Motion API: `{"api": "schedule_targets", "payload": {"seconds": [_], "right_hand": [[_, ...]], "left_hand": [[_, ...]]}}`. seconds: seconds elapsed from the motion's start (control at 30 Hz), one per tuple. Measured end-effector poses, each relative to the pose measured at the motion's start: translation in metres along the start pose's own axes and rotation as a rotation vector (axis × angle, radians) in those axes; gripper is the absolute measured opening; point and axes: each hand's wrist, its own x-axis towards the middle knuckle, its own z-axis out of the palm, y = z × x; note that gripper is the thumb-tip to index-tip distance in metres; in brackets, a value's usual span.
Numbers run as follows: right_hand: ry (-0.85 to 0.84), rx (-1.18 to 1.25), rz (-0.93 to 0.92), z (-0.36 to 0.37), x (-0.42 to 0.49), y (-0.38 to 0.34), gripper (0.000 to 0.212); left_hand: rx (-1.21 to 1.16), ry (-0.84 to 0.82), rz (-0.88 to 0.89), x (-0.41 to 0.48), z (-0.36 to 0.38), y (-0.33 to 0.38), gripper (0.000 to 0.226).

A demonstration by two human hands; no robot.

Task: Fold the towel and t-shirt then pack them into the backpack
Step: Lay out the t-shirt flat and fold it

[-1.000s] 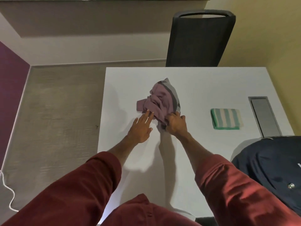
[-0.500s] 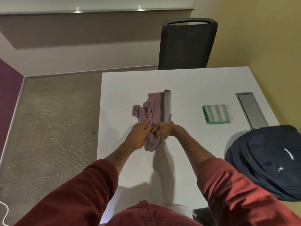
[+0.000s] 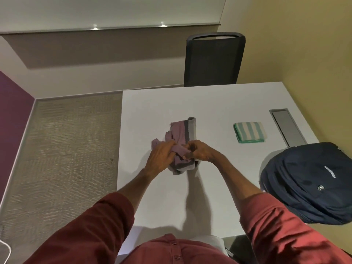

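A crumpled mauve t-shirt with grey stripes lies bunched in the middle of the white table. My left hand and my right hand both grip its near part, fingers closed on the fabric, close together. A green-and-white striped towel, folded into a small rectangle, lies flat to the right. A dark navy backpack rests at the table's right front corner, apparently closed.
A black mesh chair stands behind the table's far edge. A grey cable hatch is set into the table at the right. Carpet floor lies to the left, a yellow wall to the right.
Both hands have gathered the t-shirt and pulled it toward me into a narrower bunch. The left hand went from flat beside it to gripping it. The view has tilted up.
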Motion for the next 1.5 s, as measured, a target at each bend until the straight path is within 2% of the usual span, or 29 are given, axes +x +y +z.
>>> {"api": "schedule_targets", "payload": {"seconds": [0.03, 0.13, 0.27, 0.33, 0.4, 0.47, 0.53, 0.6, 0.73, 0.9, 1.0, 1.07, 1.13, 1.2, 1.33, 1.5], "right_hand": [[0.028, 0.009, -0.018, -0.002, -0.005, 0.002, 0.020], [0.109, 0.063, -0.076, -0.009, -0.019, 0.003, 0.032], [0.220, 0.160, -0.086, -0.022, -0.031, -0.007, 0.034], [0.250, 0.172, -0.098, -0.033, -0.033, -0.016, 0.037], [0.266, 0.169, -0.112, -0.047, -0.036, -0.031, 0.032], [0.284, 0.162, -0.131, -0.064, -0.039, -0.047, 0.030], [0.305, 0.146, -0.144, -0.082, -0.041, -0.063, 0.032], [0.311, 0.114, -0.178, -0.100, -0.046, -0.078, 0.035], [0.402, 0.119, -0.293, -0.131, -0.054, -0.106, 0.042], [0.475, 0.234, -0.379, -0.150, -0.061, -0.142, 0.040], [0.464, 0.328, -0.421, -0.155, -0.066, -0.158, 0.046], [0.480, 0.408, -0.424, -0.158, -0.070, -0.169, 0.044], [0.511, 0.509, -0.415, -0.163, -0.073, -0.179, 0.032], [0.550, 0.607, -0.402, -0.166, -0.074, -0.186, 0.029], [0.582, 0.718, -0.360, -0.165, -0.073, -0.190, 0.034], [0.611, 0.819, -0.271, -0.166, -0.066, -0.181, 0.026]], "left_hand": [[0.008, 0.018, -0.018, -0.001, -0.002, 0.002, 0.024], [-0.038, 0.056, -0.062, -0.002, -0.007, 0.010, 0.027], [-0.089, 0.054, -0.070, -0.005, -0.020, 0.026, 0.028], [-0.160, 0.074, -0.051, -0.009, -0.030, 0.039, 0.039], [-0.196, 0.023, -0.037, -0.009, -0.036, 0.042, 0.021], [-0.159, -0.067, -0.100, -0.005, -0.039, 0.037, 0.005], [-0.197, -0.084, -0.189, 0.004, -0.043, 0.035, 0.028], [-0.293, -0.038, -0.244, 0.010, -0.054, 0.044, 0.033], [-0.401, 0.097, -0.241, 0.027, -0.082, 0.066, 0.038], [-0.365, 0.278, -0.178, 0.041, -0.098, 0.077, 0.035], [-0.265, 0.351, -0.140, 0.040, -0.095, 0.085, 0.056], [-0.233, 0.492, -0.056, 0.031, -0.093, 0.092, 0.061], [-0.193, 0.580, 0.064, 0.025, -0.090, 0.095, 0.056], [-0.178, 0.537, 0.106, 0.024, -0.085, 0.098, 0.057], [-0.246, 0.392, 0.018, 0.035, -0.077, 0.113, 0.059], [-0.390, 0.558, -0.031, 0.058, -0.088, 0.125, 0.030]]}}
